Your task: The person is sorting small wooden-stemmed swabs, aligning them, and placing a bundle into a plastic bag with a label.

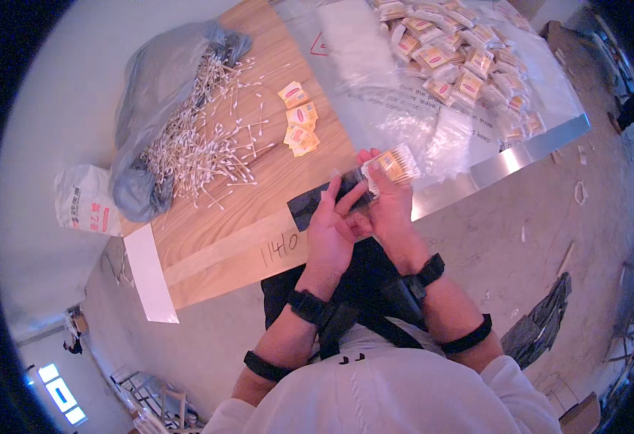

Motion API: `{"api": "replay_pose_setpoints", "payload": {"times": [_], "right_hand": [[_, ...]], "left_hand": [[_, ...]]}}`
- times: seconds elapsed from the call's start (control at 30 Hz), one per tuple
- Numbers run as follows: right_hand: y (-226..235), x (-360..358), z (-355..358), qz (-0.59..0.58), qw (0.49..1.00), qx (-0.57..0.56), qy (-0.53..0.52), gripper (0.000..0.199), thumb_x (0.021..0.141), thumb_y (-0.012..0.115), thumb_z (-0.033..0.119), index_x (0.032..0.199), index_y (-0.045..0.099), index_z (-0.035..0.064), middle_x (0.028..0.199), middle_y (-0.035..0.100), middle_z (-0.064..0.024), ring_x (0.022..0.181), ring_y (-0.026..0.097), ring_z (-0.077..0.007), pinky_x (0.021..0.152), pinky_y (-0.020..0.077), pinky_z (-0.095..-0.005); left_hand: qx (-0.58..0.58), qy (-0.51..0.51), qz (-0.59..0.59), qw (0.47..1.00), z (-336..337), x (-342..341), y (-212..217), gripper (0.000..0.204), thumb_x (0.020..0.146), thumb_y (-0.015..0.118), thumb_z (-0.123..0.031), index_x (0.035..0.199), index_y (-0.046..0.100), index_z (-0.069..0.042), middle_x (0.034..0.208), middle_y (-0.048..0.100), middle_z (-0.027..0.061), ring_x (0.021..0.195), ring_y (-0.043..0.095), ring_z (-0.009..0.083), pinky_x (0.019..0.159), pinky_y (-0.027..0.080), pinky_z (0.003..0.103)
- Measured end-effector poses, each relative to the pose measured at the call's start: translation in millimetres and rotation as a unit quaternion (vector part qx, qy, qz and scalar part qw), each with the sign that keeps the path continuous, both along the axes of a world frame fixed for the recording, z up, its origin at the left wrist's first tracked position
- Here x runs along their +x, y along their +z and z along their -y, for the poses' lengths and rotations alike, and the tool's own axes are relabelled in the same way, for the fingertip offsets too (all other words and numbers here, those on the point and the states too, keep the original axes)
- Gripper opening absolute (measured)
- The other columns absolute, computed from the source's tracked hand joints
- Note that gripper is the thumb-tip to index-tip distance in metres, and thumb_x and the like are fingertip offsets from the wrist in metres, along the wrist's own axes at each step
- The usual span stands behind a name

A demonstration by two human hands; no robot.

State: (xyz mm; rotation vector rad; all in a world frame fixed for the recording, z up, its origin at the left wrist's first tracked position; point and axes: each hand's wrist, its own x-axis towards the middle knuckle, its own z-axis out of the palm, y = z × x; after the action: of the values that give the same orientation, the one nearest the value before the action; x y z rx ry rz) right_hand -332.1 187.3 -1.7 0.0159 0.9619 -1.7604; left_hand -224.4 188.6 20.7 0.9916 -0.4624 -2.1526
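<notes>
At the table's near edge my right hand (391, 206) is closed round a small bundle of cotton swabs (398, 166) with a yellow printed card against it. The white tips fan out toward the upper right. My left hand (331, 235) is just to the left, fingers stretched and apart, their tips close to the bundle's lower end; whether they touch it I cannot tell. Beneath the hands lies a flat black piece (304, 207). Several loose yellow cards (301, 116) lie on the wooden tabletop (223, 239). Left of them spreads a heap of loose cotton swabs (201, 155).
A grey plastic bag (159, 79) spills the swabs, with a white bag (85, 199) beside it. At the far right, packed swab bundles (450, 54) pile on clear plastic sheeting (375, 108), near clear plastic bags (448, 141). A metal edge strip (501, 168) borders the table's right side.
</notes>
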Motion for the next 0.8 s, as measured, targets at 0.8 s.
{"api": "replay_pose_setpoints", "payload": {"times": [0.8], "right_hand": [[-5, -76, -20, 0.143, 0.983, -0.028, -0.111, 0.027, 0.097, 0.051, 0.015, 0.116, 0.055, -0.0036, 0.116, 0.062, -0.0139, 0.113, 0.058, -0.0278, 0.094, 0.0503, -0.0375]], "left_hand": [[-0.119, -0.048, 0.189, 0.974, 6, 21, -12, 0.036, 0.097, 0.054, -0.025, 0.128, 0.049, -0.005, 0.125, 0.059, 0.0150, 0.082, 0.065, 0.0220, 0.071, 0.055, 0.037]]}}
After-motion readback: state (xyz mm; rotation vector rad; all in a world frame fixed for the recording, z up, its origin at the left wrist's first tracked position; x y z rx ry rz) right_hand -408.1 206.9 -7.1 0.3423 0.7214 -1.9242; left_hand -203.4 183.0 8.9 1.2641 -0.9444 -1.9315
